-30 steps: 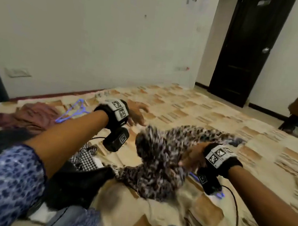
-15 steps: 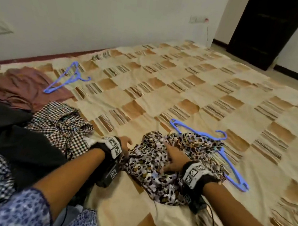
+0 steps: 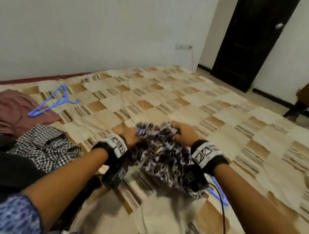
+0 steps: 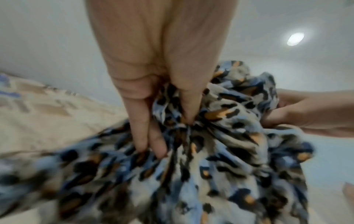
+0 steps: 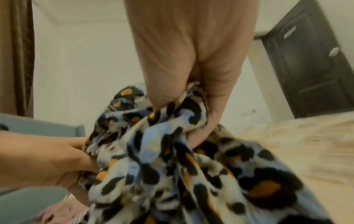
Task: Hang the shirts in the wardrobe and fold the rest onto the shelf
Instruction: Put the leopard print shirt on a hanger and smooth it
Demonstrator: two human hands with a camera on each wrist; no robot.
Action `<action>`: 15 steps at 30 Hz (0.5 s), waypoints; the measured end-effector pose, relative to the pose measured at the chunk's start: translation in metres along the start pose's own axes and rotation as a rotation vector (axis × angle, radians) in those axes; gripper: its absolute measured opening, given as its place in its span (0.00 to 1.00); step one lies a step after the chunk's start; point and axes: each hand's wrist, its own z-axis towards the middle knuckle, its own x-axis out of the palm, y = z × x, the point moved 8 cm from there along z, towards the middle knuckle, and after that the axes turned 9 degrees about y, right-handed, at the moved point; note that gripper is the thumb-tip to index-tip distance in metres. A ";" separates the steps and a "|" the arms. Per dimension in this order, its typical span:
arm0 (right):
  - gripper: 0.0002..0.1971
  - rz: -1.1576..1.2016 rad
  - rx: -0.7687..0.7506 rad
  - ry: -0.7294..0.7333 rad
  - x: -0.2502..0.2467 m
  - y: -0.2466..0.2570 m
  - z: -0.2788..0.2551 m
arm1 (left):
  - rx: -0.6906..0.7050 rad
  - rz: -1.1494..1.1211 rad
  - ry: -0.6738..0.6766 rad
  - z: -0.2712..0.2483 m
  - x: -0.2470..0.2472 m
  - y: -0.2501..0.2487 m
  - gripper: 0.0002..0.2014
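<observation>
Both my hands are bunched into the blue-and-black leopard-print fabric shirt (image 3: 161,156), left hand (image 3: 130,137) and right hand (image 3: 183,132) each gripping a fistful, held just over the beige checked bedspread (image 3: 225,128).

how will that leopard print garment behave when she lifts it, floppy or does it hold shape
Probably very floppy: the leopard print garment bunches into tight folds where the left hand and right hand grip it. It likely weighs little, since it hangs in thin drapes. The loose lower part may drag on the bedspread near the blue hanger.
</observation>
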 end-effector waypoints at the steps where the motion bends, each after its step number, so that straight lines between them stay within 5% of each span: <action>1: 0.20 0.024 -0.026 -0.152 -0.044 0.013 -0.007 | 0.097 -0.028 -0.138 -0.004 -0.038 -0.036 0.18; 4: 0.19 0.125 -0.126 -0.564 -0.158 0.053 -0.041 | 0.334 -0.195 -0.400 -0.034 -0.142 -0.142 0.19; 7: 0.21 0.224 -0.245 -0.786 -0.235 0.092 -0.091 | 0.473 -0.354 -0.487 -0.070 -0.216 -0.215 0.16; 11: 0.27 0.181 -0.263 -0.628 -0.253 0.119 -0.123 | 0.439 -0.317 -0.477 -0.102 -0.240 -0.229 0.03; 13: 0.30 0.097 -0.178 -0.486 -0.233 0.110 -0.124 | 0.289 -0.170 -0.427 -0.110 -0.222 -0.194 0.05; 15: 0.21 0.028 -0.087 -0.508 -0.222 0.091 -0.129 | 0.123 -0.038 -0.302 -0.113 -0.194 -0.147 0.11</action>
